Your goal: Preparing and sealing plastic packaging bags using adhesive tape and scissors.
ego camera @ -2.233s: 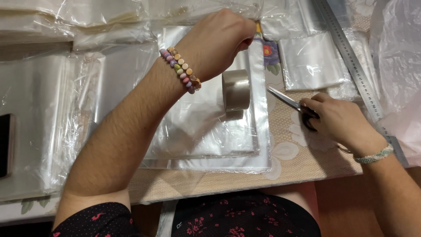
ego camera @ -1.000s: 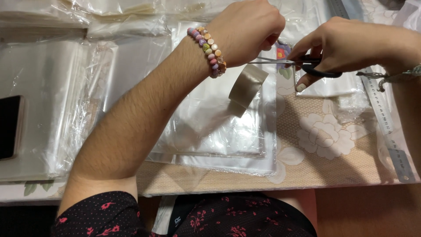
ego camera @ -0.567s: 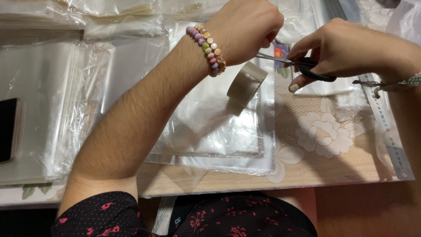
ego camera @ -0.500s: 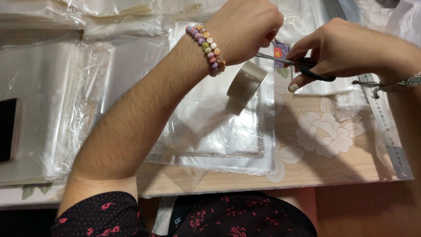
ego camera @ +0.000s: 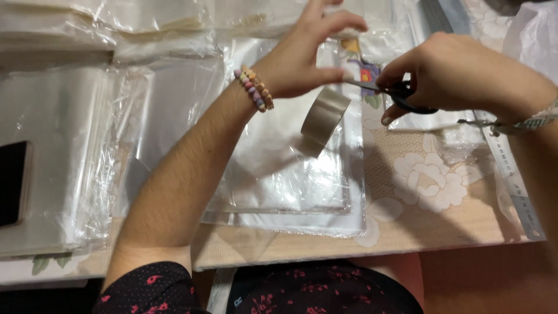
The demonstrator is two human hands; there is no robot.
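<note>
My left hand [ego camera: 299,61], with a bead bracelet on the wrist, is raised over the clear plastic bags [ego camera: 273,168]. Its fingers have spread, and the thumb is next to the scissor tips. A roll of clear tape [ego camera: 325,116] hangs tilted just below that hand, as if held by a strip pulled from it. The strip itself is too clear to see. My right hand [ego camera: 459,72] grips dark-handled scissors [ego camera: 389,92], whose blades point left at my left thumb.
Stacks of clear plastic bags [ego camera: 64,157] cover the left and far side of the table. A metal ruler [ego camera: 511,174] lies at the right on a floral tablecloth [ego camera: 430,174]. A dark phone [ego camera: 11,183] is at the left edge. A small colourful card [ego camera: 366,72] lies under the scissors.
My left hand's fingers have opened out from a closed pinch. The scissors stay at the tape and the roll keeps its tilt. Earlier my right hand brought the scissors up from the table.
</note>
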